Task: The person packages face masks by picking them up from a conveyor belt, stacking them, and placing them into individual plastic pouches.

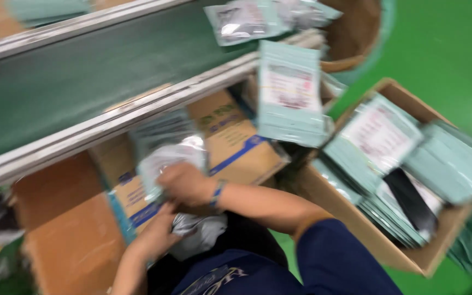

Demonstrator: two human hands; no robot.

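The picture is blurred by motion. My right hand (184, 183), with a blue band at the wrist, lies on a small stack of pale, shiny plastic packets (165, 155) over a flattened cardboard sheet (236, 139). My left hand (159, 232) grips a silvery-white packet (200, 232) from below, close to my lap. Both hands meet at the same bundle of packets.
A dark green conveyor belt (83, 76) with metal rails runs across the top left, carrying shiny packets (241, 19). A stack of mint-green packets (290, 95) sits by its edge. An open cardboard box (405, 251) at right is full of mint-green packets. The floor (443, 49) is green.
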